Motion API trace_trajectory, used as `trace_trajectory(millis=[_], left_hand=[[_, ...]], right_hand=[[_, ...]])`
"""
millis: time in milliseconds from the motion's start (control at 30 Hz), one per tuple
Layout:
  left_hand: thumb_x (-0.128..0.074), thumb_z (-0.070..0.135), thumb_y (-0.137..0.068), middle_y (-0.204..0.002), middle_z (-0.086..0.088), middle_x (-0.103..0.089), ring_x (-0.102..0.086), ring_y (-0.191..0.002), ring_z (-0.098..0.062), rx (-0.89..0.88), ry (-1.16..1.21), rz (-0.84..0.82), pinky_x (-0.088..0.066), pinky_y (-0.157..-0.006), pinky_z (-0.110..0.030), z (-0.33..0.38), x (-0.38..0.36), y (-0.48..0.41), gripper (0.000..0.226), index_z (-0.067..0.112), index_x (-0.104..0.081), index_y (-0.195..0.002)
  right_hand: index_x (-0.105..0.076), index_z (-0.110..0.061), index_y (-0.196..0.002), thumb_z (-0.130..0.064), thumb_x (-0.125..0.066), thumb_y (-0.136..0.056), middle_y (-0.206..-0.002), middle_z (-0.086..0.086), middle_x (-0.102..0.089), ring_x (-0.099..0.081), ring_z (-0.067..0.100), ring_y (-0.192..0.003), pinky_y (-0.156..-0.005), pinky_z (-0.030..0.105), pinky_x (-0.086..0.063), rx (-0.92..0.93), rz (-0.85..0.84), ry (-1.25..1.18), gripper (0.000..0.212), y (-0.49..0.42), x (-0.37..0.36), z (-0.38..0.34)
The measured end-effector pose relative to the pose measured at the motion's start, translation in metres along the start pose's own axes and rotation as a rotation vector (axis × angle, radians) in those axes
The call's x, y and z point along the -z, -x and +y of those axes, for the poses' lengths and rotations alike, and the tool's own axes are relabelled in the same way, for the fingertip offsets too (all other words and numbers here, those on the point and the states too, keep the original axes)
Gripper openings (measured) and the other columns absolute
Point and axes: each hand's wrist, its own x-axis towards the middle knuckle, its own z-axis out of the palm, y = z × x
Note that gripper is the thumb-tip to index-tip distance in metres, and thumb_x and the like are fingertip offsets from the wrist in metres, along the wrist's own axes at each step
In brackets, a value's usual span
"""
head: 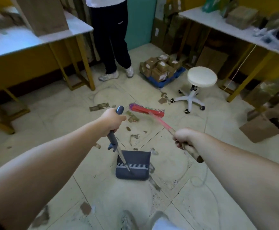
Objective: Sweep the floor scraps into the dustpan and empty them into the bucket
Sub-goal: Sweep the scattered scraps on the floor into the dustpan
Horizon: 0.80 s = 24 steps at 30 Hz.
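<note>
We find the dustpan [133, 165] standing on the tiled floor [60, 113], its mouth turned away from us toward the litter. The left hand [112, 121] has its fingers curled tight round the upper part of the dustpan's long grey handle [119, 111]; the right hand [185, 138] is closed in a fist round the wooden end of the broom stick [162, 122].

The red broom head [149, 111] is well beyond the dustpan's mouth; it is blurred, and we cannot tell whether its bristles touch the tile. The larger cardboard scraps [133, 117] lie just on the dustpan side of it; smaller bits [134, 136] lie between those and the mouth; a brown piece [85, 208] lies behind the dustpan. A long strip [99, 107] lies beyond the dustpan to its left. No bucket is in view.

Our judgement: the sweeping is in hand, and the pan appears to hold little. We recommend short strokes drawn straight toward the dustpan's mouth, with its lip pressed flat to the tile so thin scraps do not slide under; the outlying strip should be gathered in before the dustpan is lifted.
</note>
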Motion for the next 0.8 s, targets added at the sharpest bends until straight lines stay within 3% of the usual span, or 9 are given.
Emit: trace_trajectory(millis=[100,200,333,500,800], left_hand=[[-0.056,0.02,-0.092,-0.069,-0.006,-0.049,-0.043,-0.049,-0.014,0.025,0.017,0.034,-0.04,-0.044,-0.025,-0.003,0.013,-0.019,0.012,0.011,-0.049,-0.097],[-0.055,0.02,-0.094,-0.073,-0.006,-0.052,-0.045,-0.051,-0.014,0.044,0.026,0.048,-0.042,-0.047,-0.026,-0.003,0.022,-0.037,0.01,0.013,-0.05,-0.099],[-0.056,0.019,-0.092,-0.075,-0.006,-0.052,-0.047,-0.056,-0.017,0.084,0.015,0.101,-0.043,-0.052,-0.028,-0.003,0.032,-0.063,0.011,0.012,-0.05,-0.096],[-0.056,0.021,-0.091,-0.074,-0.004,-0.051,-0.048,-0.057,-0.015,0.187,-0.045,0.159,-0.04,-0.05,-0.026,-0.007,0.038,-0.096,0.011,0.013,-0.049,-0.089],[-0.053,0.016,-0.09,-0.077,-0.006,-0.051,-0.048,-0.059,-0.017,0.239,-0.082,0.183,-0.041,-0.051,-0.027,-0.037,0.056,-0.09,0.01,0.009,-0.052,-0.097]], right_hand=[[-0.04,-0.014,-0.082,-0.003,-0.03,-0.1,-0.069,0.008,-0.041,-0.039,0.008,-0.028,-0.032,0.007,-0.029,0.024,-0.037,0.059,0.023,-0.023,-0.001,-0.034],[-0.039,-0.013,-0.074,-0.005,-0.029,-0.101,-0.066,0.008,-0.041,-0.034,0.007,-0.018,-0.031,0.006,-0.029,0.079,-0.075,0.143,0.029,-0.054,-0.003,-0.066],[-0.046,-0.008,-0.098,-0.013,-0.037,-0.101,-0.061,0.01,-0.046,-0.042,0.013,-0.038,-0.036,0.017,-0.033,0.124,-0.078,0.16,0.011,-0.102,-0.006,-0.097],[-0.039,-0.003,-0.134,-0.006,-0.027,-0.099,-0.066,0.01,-0.047,-0.042,0.014,-0.048,-0.04,0.024,-0.039,0.133,-0.173,0.183,0.037,-0.156,-0.012,-0.128],[-0.032,-0.014,-0.141,-0.014,-0.026,-0.1,-0.076,0.01,-0.049,-0.043,0.01,-0.047,-0.038,0.019,-0.04,0.058,-0.329,0.385,0.041,-0.128,-0.038,-0.125]])
